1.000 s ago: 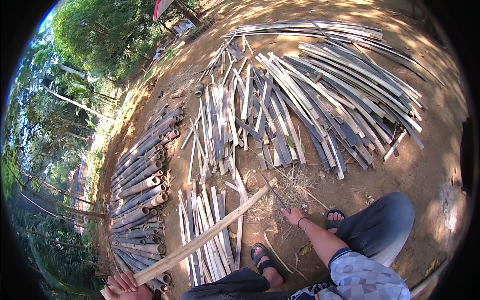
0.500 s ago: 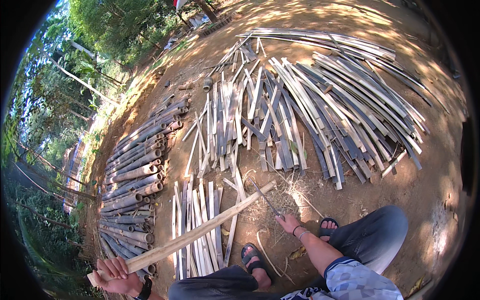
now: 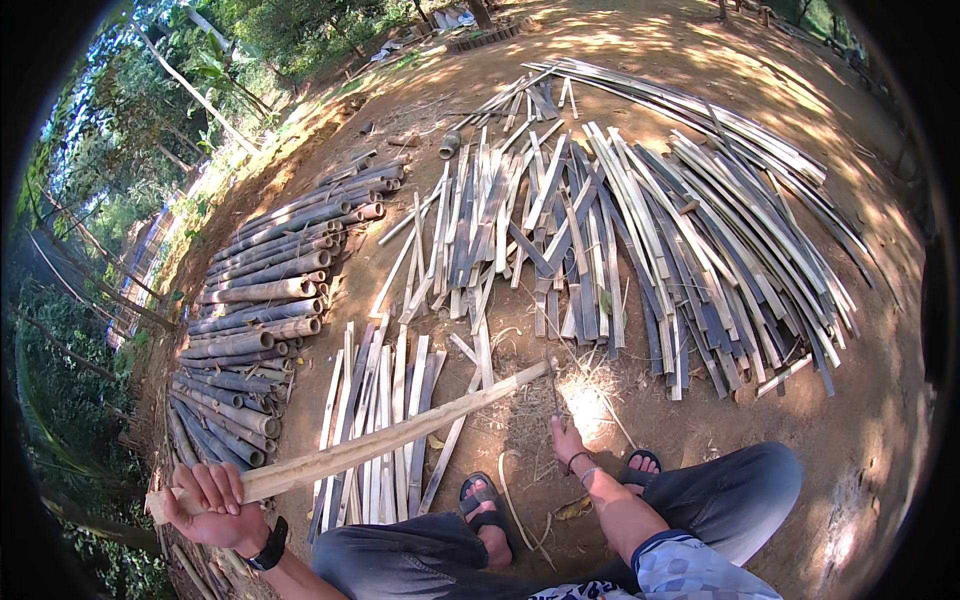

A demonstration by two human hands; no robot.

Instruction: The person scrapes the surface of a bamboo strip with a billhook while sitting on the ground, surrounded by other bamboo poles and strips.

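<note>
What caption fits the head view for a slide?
Seated person's left hand grips a long bamboo pole; right hand holds a blade beside split bamboo strips.

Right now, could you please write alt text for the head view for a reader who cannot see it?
A seated person's left hand grips one end of a long bamboo strip while the right hand holds a thin blade near its far end. Piles of split bamboo slats and round bamboo poles cover the dirt ground.

the blade in the right hand (image 3: 566, 440) is lost in sun glare; the bamboo poles (image 3: 240, 340) fade into the dark rim.
</note>
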